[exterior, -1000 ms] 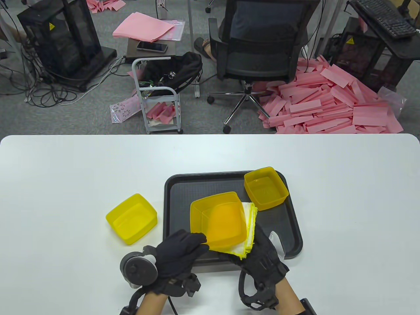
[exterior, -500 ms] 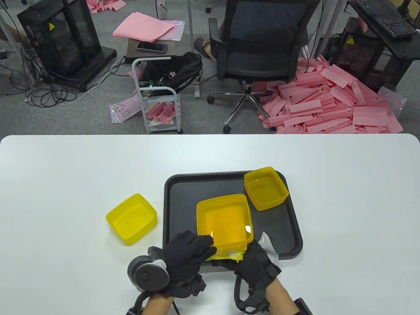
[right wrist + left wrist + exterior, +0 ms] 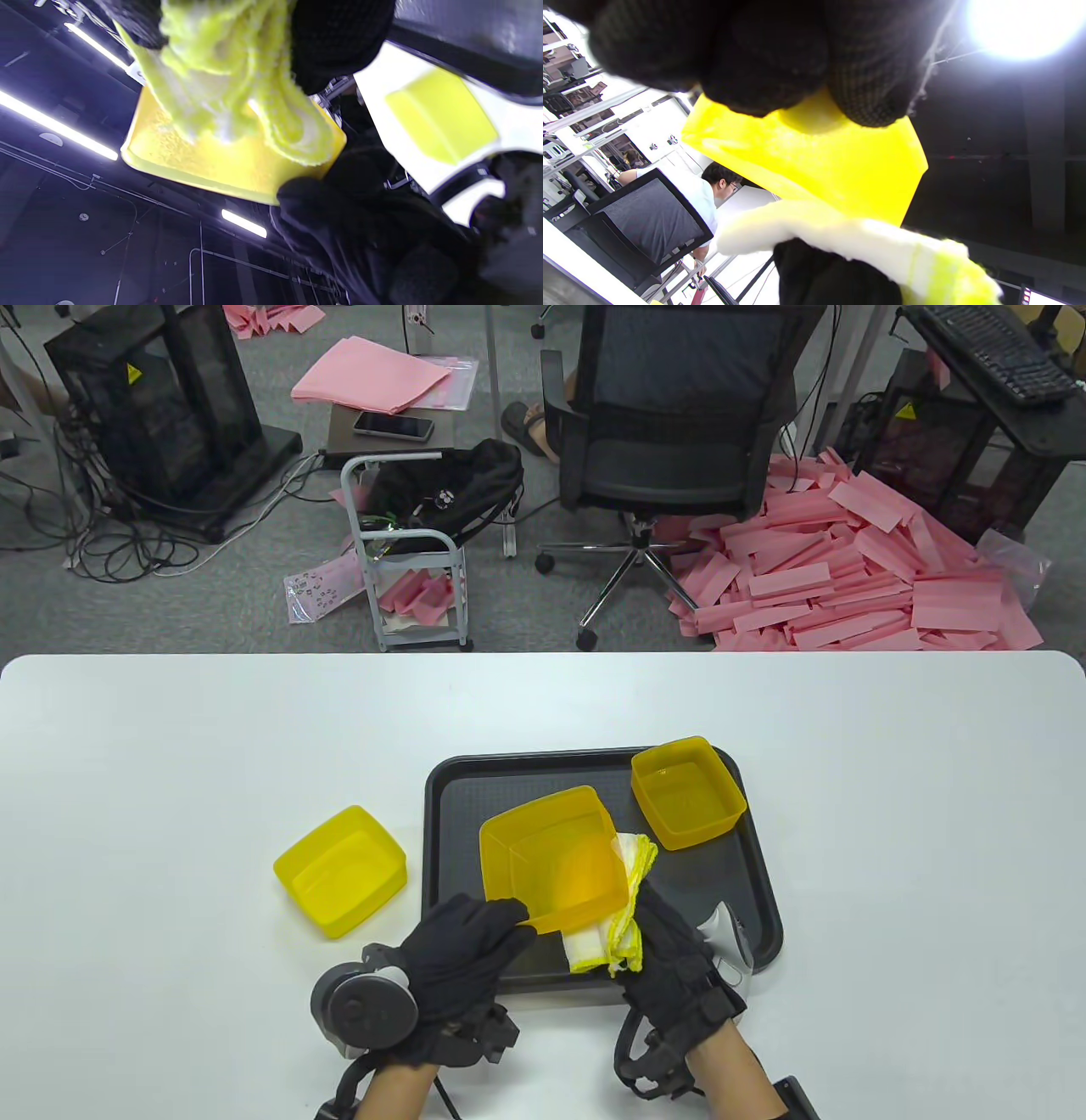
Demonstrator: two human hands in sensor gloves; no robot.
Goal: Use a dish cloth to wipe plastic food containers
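Observation:
My left hand [image 3: 475,942] grips the near rim of a yellow plastic container [image 3: 551,857] and holds it tilted above the black tray [image 3: 721,899]. My right hand [image 3: 657,942] holds a folded white dish cloth with yellow edging [image 3: 624,916] against the container's outer right side. The cloth presses on the container's underside in the right wrist view [image 3: 237,101]. In the left wrist view my fingers [image 3: 763,59] clasp the container [image 3: 831,165] with the cloth [image 3: 840,237] below. A second yellow container [image 3: 687,791] stands on the tray's far right corner. A third [image 3: 339,872] sits on the table left of the tray.
The white table [image 3: 891,814] stretches wide on both sides of the tray. Beyond its far edge are an office chair [image 3: 670,432], a small cart [image 3: 407,551] and a pile of pink foam strips [image 3: 848,568] on the floor.
The container has tilted and shifted left and away from me. The cloth, mostly hidden under it half a second ago, now shows along its right side with my right hand further up.

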